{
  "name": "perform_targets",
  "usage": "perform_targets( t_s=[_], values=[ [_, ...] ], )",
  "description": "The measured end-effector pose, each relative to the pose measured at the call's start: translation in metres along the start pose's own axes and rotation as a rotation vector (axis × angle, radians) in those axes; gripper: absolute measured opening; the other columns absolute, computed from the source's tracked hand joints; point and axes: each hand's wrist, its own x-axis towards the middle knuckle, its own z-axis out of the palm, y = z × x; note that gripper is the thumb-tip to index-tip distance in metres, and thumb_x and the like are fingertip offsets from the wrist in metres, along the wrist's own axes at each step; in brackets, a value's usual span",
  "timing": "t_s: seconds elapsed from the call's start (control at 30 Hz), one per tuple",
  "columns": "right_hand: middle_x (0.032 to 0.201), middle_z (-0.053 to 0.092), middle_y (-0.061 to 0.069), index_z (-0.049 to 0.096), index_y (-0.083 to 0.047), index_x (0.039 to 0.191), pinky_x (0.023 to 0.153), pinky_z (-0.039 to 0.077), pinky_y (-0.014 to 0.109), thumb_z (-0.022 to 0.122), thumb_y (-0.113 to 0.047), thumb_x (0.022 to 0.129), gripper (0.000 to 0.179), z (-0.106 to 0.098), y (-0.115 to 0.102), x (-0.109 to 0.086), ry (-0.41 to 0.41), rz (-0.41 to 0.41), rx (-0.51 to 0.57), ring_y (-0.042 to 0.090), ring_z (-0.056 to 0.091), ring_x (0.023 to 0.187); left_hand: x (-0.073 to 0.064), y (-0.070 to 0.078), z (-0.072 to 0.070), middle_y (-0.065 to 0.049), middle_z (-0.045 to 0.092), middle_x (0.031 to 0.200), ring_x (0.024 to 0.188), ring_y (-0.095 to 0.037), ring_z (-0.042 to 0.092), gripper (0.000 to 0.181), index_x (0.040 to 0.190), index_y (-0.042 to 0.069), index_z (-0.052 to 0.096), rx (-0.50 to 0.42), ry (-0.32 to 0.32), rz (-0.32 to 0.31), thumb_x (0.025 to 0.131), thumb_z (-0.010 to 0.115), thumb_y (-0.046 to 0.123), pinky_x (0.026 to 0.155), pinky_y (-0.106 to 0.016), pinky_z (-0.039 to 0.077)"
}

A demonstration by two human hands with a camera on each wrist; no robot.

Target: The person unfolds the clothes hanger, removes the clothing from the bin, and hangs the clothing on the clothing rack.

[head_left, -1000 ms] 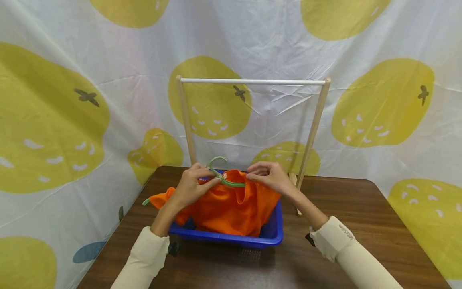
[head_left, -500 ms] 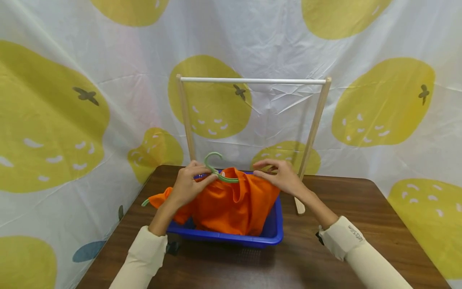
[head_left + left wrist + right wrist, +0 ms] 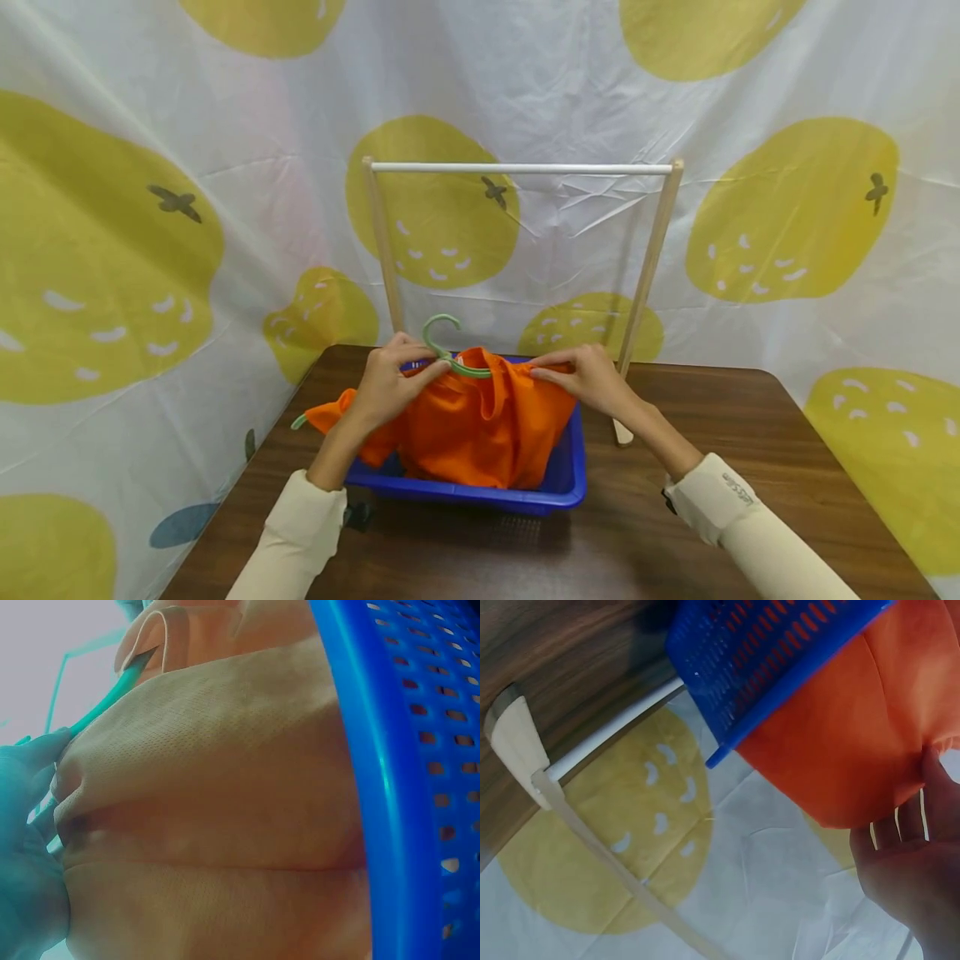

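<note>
An orange shirt [image 3: 472, 437] lies bunched in a blue basket [image 3: 480, 497], its collar upward. A green hanger [image 3: 471, 372] runs into the collar, its hook standing above the cloth, and one green tip [image 3: 298, 422] pokes out past the left sleeve. My left hand [image 3: 390, 379] pinches the hanger just below the hook, together with cloth. Right of the collar, my right hand [image 3: 596, 383] pinches the shirt's shoulder between thumb and fingers. In the right wrist view, that hand [image 3: 915, 862] has the cloth at its fingertips. The hanger's right arm is hidden in the shirt.
Behind the basket stands a wooden rack with a white rod [image 3: 521, 169]; its right foot [image 3: 622, 432] rests on the brown table [image 3: 720, 467]. A fruit-print curtain [image 3: 570, 92] hangs behind and along the left side.
My right hand shifts right from beside the collar, its fingers apart, then pinches the shoulder cloth. The left hand and hanger have moved slightly left, drawing the hanger a little out of the collar's right side.
</note>
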Motion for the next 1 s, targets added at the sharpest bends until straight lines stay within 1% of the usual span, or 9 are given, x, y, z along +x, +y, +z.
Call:
perform_targets(
  t_s=[0.07, 0.13, 0.23, 0.43, 0.57, 0.7, 0.8, 0.9, 1.0],
  values=[
    [0.093, 0.080, -0.005, 0.085, -0.019, 0.104, 0.050, 0.033, 0.018, 0.083, -0.019, 0.090, 0.014, 0.000, -0.002, 0.002, -0.007, 0.016, 0.001, 0.002, 0.048, 0.053, 0.000, 0.000, -0.001, -0.007, 0.070, 0.088, 0.085, -0.034, 0.065, 0.010, 0.091, 0.006, 0.083, -0.003, 0.008, -0.010, 0.084, 0.088, 0.012, 0.070, -0.031, 0.055],
    [0.093, 0.080, -0.005, 0.085, -0.020, 0.105, 0.049, 0.028, 0.019, 0.082, -0.019, 0.090, 0.014, 0.001, -0.005, 0.005, -0.016, 0.029, 0.010, 0.003, 0.040, 0.050, 0.000, 0.001, -0.002, -0.007, 0.069, 0.088, 0.085, -0.034, 0.065, 0.011, 0.090, 0.005, 0.083, -0.001, 0.010, -0.021, 0.083, 0.088, 0.012, 0.071, -0.034, 0.056],
    [0.092, 0.080, -0.006, 0.085, -0.020, 0.104, 0.048, 0.026, 0.018, 0.082, -0.019, 0.090, 0.014, 0.004, -0.010, 0.009, -0.027, 0.033, 0.034, 0.001, 0.041, 0.051, 0.001, 0.002, -0.001, -0.007, 0.069, 0.088, 0.085, -0.029, 0.064, 0.012, 0.091, 0.005, 0.083, 0.012, 0.004, -0.017, 0.084, 0.088, 0.013, 0.071, -0.039, 0.056],
    [0.092, 0.080, -0.003, 0.085, -0.015, 0.103, 0.051, 0.037, 0.017, 0.082, -0.015, 0.090, 0.013, 0.019, -0.023, 0.018, -0.057, -0.023, 0.078, -0.001, 0.051, 0.057, 0.004, 0.006, 0.008, -0.005, 0.069, 0.087, 0.085, -0.023, 0.061, 0.010, 0.092, 0.007, 0.083, 0.008, -0.037, 0.037, 0.085, 0.087, 0.013, 0.070, -0.036, 0.053],
    [0.093, 0.080, -0.002, 0.085, -0.015, 0.103, 0.054, 0.043, 0.019, 0.082, -0.017, 0.091, 0.012, 0.027, -0.031, 0.023, -0.066, -0.024, 0.084, -0.001, 0.055, 0.060, 0.006, 0.009, 0.013, -0.001, 0.070, 0.087, 0.085, -0.018, 0.058, 0.007, 0.093, 0.010, 0.084, 0.012, -0.056, 0.065, 0.087, 0.086, 0.014, 0.069, -0.036, 0.050],
    [0.097, 0.080, -0.006, 0.084, -0.017, 0.106, 0.066, 0.053, 0.023, 0.082, -0.022, 0.092, 0.015, 0.025, -0.034, 0.022, -0.068, -0.013, 0.069, 0.003, 0.067, 0.075, 0.006, 0.010, 0.014, -0.001, 0.069, 0.086, 0.085, -0.019, 0.059, 0.006, 0.093, 0.011, 0.084, 0.029, -0.049, 0.073, 0.088, 0.085, 0.015, 0.069, -0.039, 0.051],
    [0.105, 0.079, -0.005, 0.081, -0.015, 0.114, 0.080, 0.058, 0.030, 0.083, -0.024, 0.090, 0.025, 0.015, -0.032, 0.018, -0.074, -0.016, 0.074, 0.009, 0.073, 0.096, 0.006, 0.010, 0.013, -0.004, 0.068, 0.088, 0.085, -0.025, 0.062, 0.009, 0.092, 0.008, 0.083, 0.031, -0.031, 0.065, 0.086, 0.086, 0.014, 0.071, -0.043, 0.054],
    [0.113, 0.078, -0.002, 0.077, -0.013, 0.121, 0.084, 0.059, 0.035, 0.085, -0.023, 0.089, 0.035, 0.005, -0.025, 0.012, -0.074, -0.022, 0.070, 0.016, 0.073, 0.105, 0.005, 0.010, 0.010, -0.007, 0.068, 0.090, 0.086, -0.027, 0.064, 0.011, 0.091, 0.006, 0.083, 0.033, -0.009, 0.057, 0.085, 0.088, 0.014, 0.072, -0.044, 0.055],
    [0.116, 0.077, 0.001, 0.076, -0.012, 0.124, 0.085, 0.059, 0.037, 0.085, -0.022, 0.089, 0.038, -0.003, -0.017, 0.006, -0.070, -0.016, 0.052, 0.019, 0.072, 0.109, 0.004, 0.009, 0.007, -0.008, 0.069, 0.091, 0.086, -0.027, 0.065, 0.012, 0.091, 0.005, 0.082, 0.032, -0.001, 0.048, 0.084, 0.088, 0.014, 0.073, -0.041, 0.056]
  ],
)
